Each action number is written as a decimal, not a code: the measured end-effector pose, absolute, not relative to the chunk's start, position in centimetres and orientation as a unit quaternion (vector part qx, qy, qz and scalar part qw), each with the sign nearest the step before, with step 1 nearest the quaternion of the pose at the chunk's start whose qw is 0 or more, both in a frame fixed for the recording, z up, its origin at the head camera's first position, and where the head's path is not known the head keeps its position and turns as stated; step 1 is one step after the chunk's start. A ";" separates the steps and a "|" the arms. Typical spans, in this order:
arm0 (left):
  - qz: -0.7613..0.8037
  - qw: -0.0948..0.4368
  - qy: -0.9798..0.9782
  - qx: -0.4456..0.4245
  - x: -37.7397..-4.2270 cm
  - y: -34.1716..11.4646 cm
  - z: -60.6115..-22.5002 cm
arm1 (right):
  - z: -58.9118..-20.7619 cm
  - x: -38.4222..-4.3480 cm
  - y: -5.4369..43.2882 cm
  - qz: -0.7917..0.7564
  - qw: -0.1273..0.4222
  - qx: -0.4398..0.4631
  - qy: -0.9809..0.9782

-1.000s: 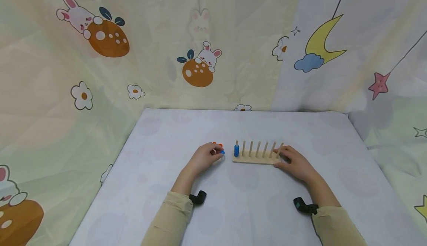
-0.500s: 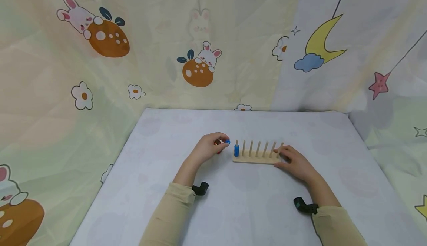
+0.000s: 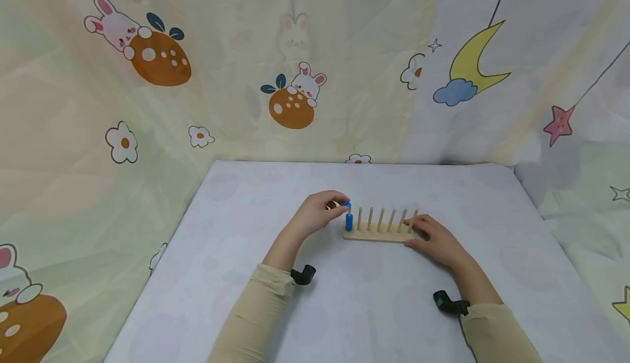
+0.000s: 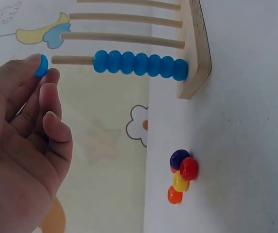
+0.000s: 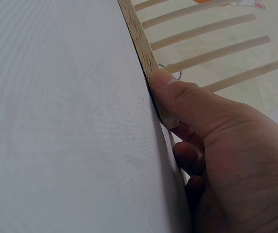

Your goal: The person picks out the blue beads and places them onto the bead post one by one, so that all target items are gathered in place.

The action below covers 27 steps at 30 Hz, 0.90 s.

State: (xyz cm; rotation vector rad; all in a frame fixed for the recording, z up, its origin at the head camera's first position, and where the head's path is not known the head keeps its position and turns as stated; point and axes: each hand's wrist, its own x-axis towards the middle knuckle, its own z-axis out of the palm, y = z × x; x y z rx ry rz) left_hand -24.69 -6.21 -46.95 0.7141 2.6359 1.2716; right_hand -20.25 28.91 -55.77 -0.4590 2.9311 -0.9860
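Note:
My left hand (image 3: 319, 210) pinches a blue bead (image 4: 42, 66) between thumb and fingertip, right at the top of the leftmost peg (image 4: 73, 60). Lower on that same peg sits a stack of several blue beads (image 4: 140, 64). The pegs rise from a long wooden base (image 3: 376, 236); the other pegs in the head view are bare. At the base's right end, my right hand (image 3: 435, 240) grips it, the thumb (image 5: 164, 80) on its front edge and the fingers partly hidden behind.
Loose beads lie on the table left of the pegboard: a dark blue one (image 4: 180, 159), a red one (image 4: 189, 168), a yellow one (image 4: 181, 181) and orange ones (image 4: 175, 194). A printed cloth (image 3: 364, 78) hangs behind the white table (image 3: 364, 308).
The left hand has lifted a blue bead from beside the loose beads and carried it up and right to the leftmost peg's top. The right hand and pegboard have stayed put.

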 end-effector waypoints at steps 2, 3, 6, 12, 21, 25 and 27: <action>0.416 0.061 0.874 0.242 -24.7 -6.1 -47.1 | -55.8 -20.2 28.9 -0.317 0.006 -0.148 0.937; 0.415 0.060 0.874 0.244 -24.8 -6.0 -47.1 | -55.7 -20.2 28.9 -0.317 0.005 -0.149 0.937; 0.418 0.065 0.874 0.239 -24.8 -5.9 -47.4 | -55.7 -20.2 28.8 -0.318 0.005 -0.149 0.936; 0.427 0.081 0.872 0.226 -24.9 -5.7 -47.9 | -55.6 -20.2 28.9 -0.316 0.009 -0.143 0.938; 0.427 0.087 0.871 0.229 -25.1 -5.6 -48.9 | -55.9 -20.3 28.8 -0.331 0.015 -0.142 0.933; 0.423 0.086 0.871 0.233 -25.0 -5.6 -49.2 | -56.0 -20.2 28.8 -0.329 0.014 -0.140 0.934; 0.422 0.088 0.871 0.234 -25.0 -5.7 -49.3 | -56.0 -20.2 28.7 -0.328 0.012 -0.140 0.934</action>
